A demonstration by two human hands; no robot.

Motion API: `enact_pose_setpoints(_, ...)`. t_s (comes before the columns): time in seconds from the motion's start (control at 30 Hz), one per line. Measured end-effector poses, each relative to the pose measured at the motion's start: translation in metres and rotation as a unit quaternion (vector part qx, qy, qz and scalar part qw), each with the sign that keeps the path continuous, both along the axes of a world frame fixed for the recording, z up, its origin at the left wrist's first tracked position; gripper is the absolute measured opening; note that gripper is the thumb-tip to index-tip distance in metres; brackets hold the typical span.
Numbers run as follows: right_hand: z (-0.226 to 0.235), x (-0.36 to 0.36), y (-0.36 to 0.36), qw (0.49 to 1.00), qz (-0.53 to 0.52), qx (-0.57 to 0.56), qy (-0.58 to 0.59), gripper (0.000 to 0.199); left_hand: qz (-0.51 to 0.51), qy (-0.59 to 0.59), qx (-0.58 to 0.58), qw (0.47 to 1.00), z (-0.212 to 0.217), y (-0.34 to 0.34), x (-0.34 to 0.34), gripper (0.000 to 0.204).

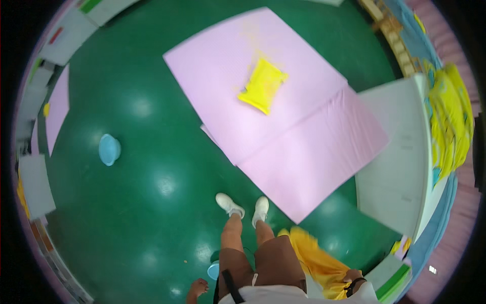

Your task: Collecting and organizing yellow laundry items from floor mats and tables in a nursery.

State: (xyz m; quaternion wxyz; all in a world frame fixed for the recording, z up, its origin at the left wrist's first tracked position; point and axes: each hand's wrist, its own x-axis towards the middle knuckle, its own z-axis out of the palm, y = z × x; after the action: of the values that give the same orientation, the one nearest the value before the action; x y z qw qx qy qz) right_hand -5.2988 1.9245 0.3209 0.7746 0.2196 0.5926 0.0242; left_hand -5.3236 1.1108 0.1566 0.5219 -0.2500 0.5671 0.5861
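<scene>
Head view looks straight down on a person standing on a green floor (152,213), white shoes (242,206) near the lower middle of the frame. Right hand (352,276), at the lower right with a dark band at the wrist, has its grip closed on a bunch of yellow cloth (316,258) that hangs beside the brown shorts (273,263). Left hand (197,289), at the bottom edge left of the legs, hangs with fingers loosely curled; whether it holds anything cannot be told. A small light-blue object (213,271) shows just right of it, partly hidden by the leg.

Ahead of the feet, in the upper middle of the frame, two pink sheets (283,121) lie overlapping on the floor, and a folded yellow piece (263,85) rests on the upper one. A blue bowl (109,149) sits on the floor at the left, well apart from the sheets. A white table (400,152) stands at the right, with stacked yellow cloth (450,116) beyond it.
</scene>
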Motion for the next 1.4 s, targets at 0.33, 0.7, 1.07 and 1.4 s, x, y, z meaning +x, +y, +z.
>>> enact_pose_setpoints(0.33,0.036,-0.362,-0.223,0.837,0.196,-0.115,0.498,0.058,0.052,0.088,-0.267,0.958,0.093,-0.072,-0.207,0.031)
enact_pose_setpoints(0.7,0.306,-0.694,-0.736,0.348,0.298,-0.480,0.748,0.034,0.149,0.305,-0.370,0.865,0.221,-0.293,-0.415,0.039)
enact_pose_setpoints(1.07,0.410,-0.759,-1.171,-0.029,0.360,-0.893,0.269,0.022,0.465,0.279,-0.332,0.772,0.299,-0.513,-0.451,0.093)
enact_pose_setpoints(1.4,0.386,-0.748,-1.558,0.075,0.191,-0.950,0.235,0.038,0.276,0.594,-0.336,0.677,0.316,-0.806,-0.468,0.086)
